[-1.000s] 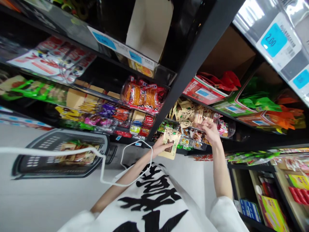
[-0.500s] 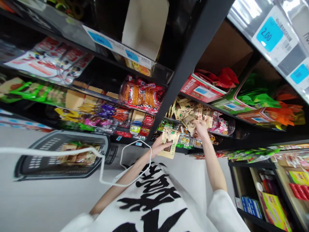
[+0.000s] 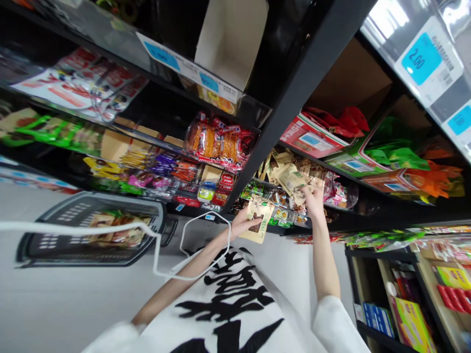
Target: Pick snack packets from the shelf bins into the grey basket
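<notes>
My left hand (image 3: 243,223) grips a beige snack packet (image 3: 259,215) with a small window, holding it upright in front of the lower shelf, thumb across its front. My right hand (image 3: 314,201) reaches into the shelf, its fingers closed on the lower edge of another beige snack packet (image 3: 290,179) that tilts left and shows a printed face. More beige packets (image 3: 274,164) stand close behind it on the same shelf. The right fingertips are partly hidden by the hand itself.
A grey shopping basket (image 3: 159,215) with packets inside stands on the floor at left. A white cable (image 3: 156,255) crosses in front. A black upright post (image 3: 279,105) divides the shelves. Boxes of red packets (image 3: 312,137) and green packets (image 3: 399,154) sit above right.
My right hand has shifted slightly right and down. The packet at its fingers has turned, showing more of its printed face. My left hand holds its packet almost still.
</notes>
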{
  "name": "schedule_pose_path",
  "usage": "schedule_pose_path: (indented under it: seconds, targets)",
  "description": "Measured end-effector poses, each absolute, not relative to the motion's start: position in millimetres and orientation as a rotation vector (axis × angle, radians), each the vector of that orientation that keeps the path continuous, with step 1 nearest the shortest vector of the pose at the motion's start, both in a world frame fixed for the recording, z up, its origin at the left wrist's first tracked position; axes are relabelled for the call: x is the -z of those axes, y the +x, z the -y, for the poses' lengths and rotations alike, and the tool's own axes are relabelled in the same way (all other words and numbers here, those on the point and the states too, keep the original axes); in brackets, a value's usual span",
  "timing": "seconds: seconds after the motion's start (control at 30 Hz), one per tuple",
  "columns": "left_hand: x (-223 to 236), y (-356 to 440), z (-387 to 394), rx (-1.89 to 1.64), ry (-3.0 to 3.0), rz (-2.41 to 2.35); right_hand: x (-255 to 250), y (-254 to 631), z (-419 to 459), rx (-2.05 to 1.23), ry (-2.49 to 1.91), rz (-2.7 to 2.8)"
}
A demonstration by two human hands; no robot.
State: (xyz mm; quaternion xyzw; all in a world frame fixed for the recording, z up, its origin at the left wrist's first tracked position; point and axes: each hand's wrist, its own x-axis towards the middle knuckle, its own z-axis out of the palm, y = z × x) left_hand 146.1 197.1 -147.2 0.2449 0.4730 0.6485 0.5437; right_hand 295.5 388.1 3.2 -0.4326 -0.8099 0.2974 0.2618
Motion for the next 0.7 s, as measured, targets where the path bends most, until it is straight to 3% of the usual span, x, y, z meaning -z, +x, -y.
schedule_pose_path:
  seconds: [0.17, 0.47, 0.7]
  targets:
    - [141.7, 144.3, -193.2, -1.546, 0.555, -1.115, -0.6, 255.1, -395.6, -0.489, -1.147, 2.247]
    - [137.8, 136.1, -192.3, -1.6, 0.524, -1.155, -29.6, 279.8, -385.6, -0.141, -0.197, 2.881]
    - [138.7, 142.4, -198.7, -1.567, 0.607, -1.135, -50.4, 282.4, -378.1, 0.413, -0.044, 3.194]
